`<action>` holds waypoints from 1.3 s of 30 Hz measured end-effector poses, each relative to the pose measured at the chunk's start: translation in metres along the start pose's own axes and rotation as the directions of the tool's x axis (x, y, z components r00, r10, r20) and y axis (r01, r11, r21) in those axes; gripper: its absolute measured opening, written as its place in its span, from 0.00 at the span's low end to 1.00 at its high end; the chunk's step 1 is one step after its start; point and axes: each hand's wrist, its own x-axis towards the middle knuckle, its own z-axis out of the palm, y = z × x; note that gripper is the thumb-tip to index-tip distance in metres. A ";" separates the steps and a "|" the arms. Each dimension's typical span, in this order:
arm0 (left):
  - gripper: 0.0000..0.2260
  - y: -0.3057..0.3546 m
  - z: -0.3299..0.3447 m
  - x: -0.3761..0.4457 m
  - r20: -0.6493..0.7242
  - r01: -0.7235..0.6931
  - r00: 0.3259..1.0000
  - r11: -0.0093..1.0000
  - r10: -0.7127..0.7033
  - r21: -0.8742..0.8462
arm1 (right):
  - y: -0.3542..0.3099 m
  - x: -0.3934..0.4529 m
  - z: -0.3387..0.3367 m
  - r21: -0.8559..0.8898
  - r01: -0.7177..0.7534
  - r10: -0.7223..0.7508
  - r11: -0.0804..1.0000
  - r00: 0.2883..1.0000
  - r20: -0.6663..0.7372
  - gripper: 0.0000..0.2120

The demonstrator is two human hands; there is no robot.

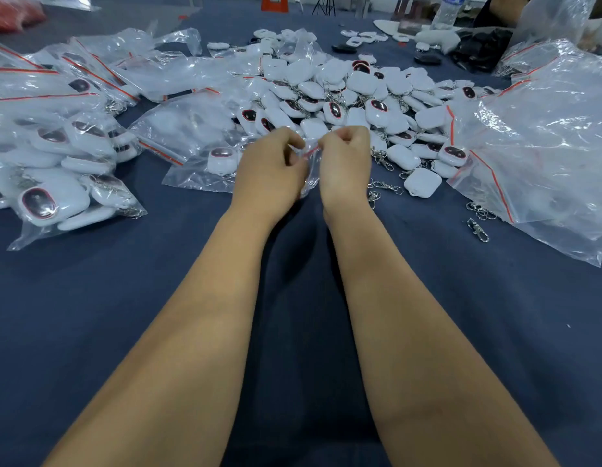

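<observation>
zip bag between left grip, right grip

Dark blue cloth-covered table, black tripod legs and orange frame at its far edge, even indoor light

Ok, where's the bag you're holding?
The bag is centre of the head view, pinched between left hand and right hand, before the white case pile.

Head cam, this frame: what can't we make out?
- small zip bag: head view, mostly hidden behind left hand and right hand, which pinch its red-striped top; contents unclear.
- bottle: head view, cut off by the top edge, label blurred.
- large bag at right: head view, glare and folds hide whether anything is inside.
</observation>
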 end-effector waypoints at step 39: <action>0.12 -0.006 -0.002 0.004 0.036 0.104 0.994 0.993 -0.106 0.065 | 0.012 0.025 -0.027 -0.456 0.229 -0.227 0.860 0.972 0.061 0.11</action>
